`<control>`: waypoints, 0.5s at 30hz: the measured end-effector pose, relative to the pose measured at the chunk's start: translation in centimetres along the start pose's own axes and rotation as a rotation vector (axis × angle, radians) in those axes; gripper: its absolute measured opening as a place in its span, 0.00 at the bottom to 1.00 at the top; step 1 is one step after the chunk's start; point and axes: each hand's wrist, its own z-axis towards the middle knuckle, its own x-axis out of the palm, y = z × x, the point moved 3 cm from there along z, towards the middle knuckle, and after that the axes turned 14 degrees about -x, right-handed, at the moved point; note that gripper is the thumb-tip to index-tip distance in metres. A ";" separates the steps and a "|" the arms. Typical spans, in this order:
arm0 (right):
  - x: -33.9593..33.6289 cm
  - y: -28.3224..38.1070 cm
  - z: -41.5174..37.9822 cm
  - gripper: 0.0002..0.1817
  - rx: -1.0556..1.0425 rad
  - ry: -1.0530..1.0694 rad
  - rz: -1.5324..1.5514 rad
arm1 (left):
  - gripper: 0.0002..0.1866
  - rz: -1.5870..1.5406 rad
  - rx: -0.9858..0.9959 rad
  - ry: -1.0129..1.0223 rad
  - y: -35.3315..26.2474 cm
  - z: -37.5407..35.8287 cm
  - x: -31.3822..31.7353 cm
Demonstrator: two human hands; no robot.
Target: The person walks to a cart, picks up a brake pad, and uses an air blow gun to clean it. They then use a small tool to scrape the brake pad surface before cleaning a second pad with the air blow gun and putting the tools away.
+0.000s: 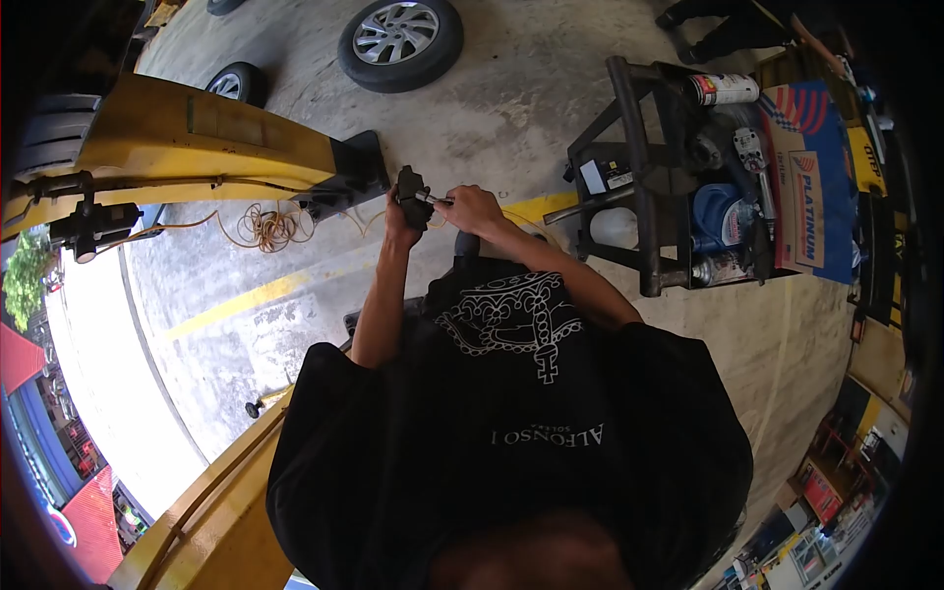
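My left hand (401,224) is closed around a dark, flat part that looks like a brake pad (413,187), held up in front of my body above the floor. A slim, shiny metal tool (429,198) sticks out of my right hand (472,209), its tip right at the face of the dark part. The fingers of the right hand are pinched round its near end. Both forearms reach forward, and the hands are only a short way apart.
A black metal cart (644,177) at the right bears a spray can (726,89), a blue jug (716,214) and a blue box (811,182). A yellow lift post (226,128) stands left, with a coiled hose (270,228). Wheels (401,44) lie ahead. A person (728,25) is at upper right.
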 end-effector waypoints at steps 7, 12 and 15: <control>-0.1 -0.7 -0.1 0.23 0.034 0.018 0.014 | 0.25 -0.023 0.014 0.026 0.4 0.8 -0.1; 0.0 0.2 -0.3 0.24 -0.066 0.032 0.051 | 0.25 0.051 0.004 -0.007 0.4 0.6 0.6; -0.2 0.0 0.2 0.24 -0.030 -0.017 0.092 | 0.23 0.083 -0.024 -0.060 0.5 0.4 0.3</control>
